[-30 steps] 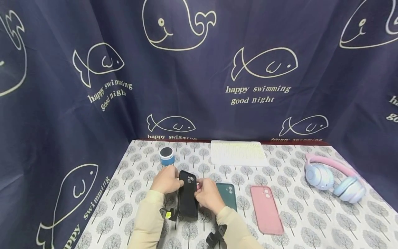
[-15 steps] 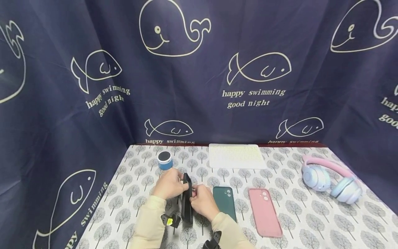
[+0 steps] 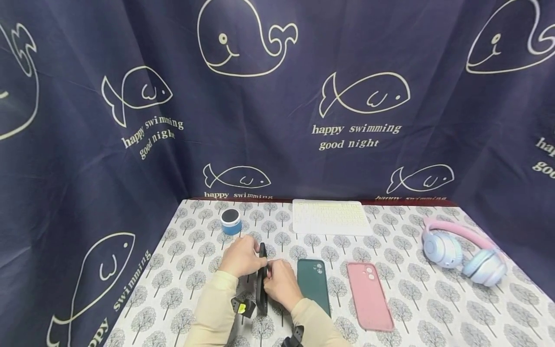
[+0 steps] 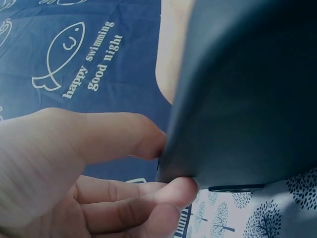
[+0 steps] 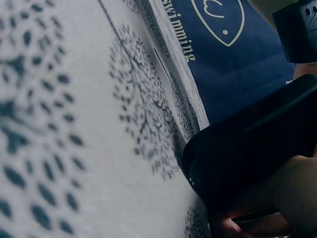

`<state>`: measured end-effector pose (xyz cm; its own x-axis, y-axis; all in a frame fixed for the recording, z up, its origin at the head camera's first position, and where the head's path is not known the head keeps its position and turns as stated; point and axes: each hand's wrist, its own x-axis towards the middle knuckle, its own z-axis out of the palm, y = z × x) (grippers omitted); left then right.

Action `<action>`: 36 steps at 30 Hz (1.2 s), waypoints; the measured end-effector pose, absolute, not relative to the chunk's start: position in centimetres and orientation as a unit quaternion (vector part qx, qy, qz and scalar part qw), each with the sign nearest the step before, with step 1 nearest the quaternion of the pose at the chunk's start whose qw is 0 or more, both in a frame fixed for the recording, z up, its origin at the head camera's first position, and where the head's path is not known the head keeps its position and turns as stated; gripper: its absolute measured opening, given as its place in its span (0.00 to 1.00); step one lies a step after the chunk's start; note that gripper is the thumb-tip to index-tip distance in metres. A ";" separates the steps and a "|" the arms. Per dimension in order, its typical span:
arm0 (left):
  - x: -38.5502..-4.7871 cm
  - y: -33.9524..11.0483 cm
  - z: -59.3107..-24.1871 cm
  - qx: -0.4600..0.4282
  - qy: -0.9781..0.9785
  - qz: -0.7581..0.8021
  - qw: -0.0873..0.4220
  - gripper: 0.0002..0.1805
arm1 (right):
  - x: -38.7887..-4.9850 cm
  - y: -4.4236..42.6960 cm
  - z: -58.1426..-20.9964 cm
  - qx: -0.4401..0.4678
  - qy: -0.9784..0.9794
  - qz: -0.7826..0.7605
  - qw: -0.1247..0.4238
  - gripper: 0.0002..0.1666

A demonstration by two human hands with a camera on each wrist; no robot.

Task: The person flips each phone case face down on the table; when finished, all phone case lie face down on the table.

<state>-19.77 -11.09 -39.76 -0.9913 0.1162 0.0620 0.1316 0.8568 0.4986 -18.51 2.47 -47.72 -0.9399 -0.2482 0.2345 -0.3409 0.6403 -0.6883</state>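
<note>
In the head view, we see a black phone case (image 3: 261,285) turned almost edge-on to us, held between the left hand (image 3: 243,256) and the right hand (image 3: 282,285). Both grips are clamped on it, the left at its far end, the right along its side. Beside them on the tree-print tabletop (image 3: 438,299) we find a teal case (image 3: 314,285), then a pink case (image 3: 370,296). Farther back sit a blue speaker (image 3: 231,222), a white keyboard (image 3: 331,218) and, at far right, pastel headphones (image 3: 442,249).

In the left wrist view, we see that hand's thumb and fingers pinch one corner of the case.

In the right wrist view, the case slants beside the tabletop; we cannot tell whether its rounded end touches. The fingers under it are in shadow.
</note>
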 end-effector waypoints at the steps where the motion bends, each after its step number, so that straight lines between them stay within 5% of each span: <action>1: -19.8 -11.1 -39.8 -0.063 -0.964 -0.259 0.016 0.14 | -18.5 2.5 -47.7 0.164 -0.904 0.391 0.060 0.12; 9: -19.6 -11.8 -40.4 -0.069 -0.948 -0.311 0.007 0.19 | -18.4 2.7 -47.7 0.173 -0.901 0.395 0.051 0.11; 15: -20.4 -12.8 -41.3 -0.098 -0.902 -0.418 -0.047 0.10 | -18.8 3.4 -46.2 0.138 -0.881 0.451 0.027 0.09; 22: -21.8 -13.6 -42.6 -0.151 -0.848 -0.501 -0.091 0.07 | -18.8 3.5 -44.3 0.115 -0.857 0.501 0.032 0.23; 28: -21.6 -13.2 -43.5 -0.121 -0.851 -0.501 -0.106 0.03 | -18.3 3.2 -44.2 0.112 -0.865 0.487 0.044 0.11; 31: -21.5 -13.2 -43.7 -0.116 -0.855 -0.492 -0.114 0.08 | -18.4 3.4 -44.0 0.099 -0.856 0.507 0.039 0.07; 36: -21.7 -13.4 -43.8 -0.122 -0.845 -0.506 -0.124 0.18 | -18.6 3.7 -43.5 0.084 -0.824 0.559 0.035 0.14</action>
<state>-21.68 -13.38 -43.83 -0.9391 0.3325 -0.0866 0.0806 0.4583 0.8851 -18.64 3.73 -43.51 -0.9833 -0.0998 0.1523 -0.1784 0.3618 -0.9150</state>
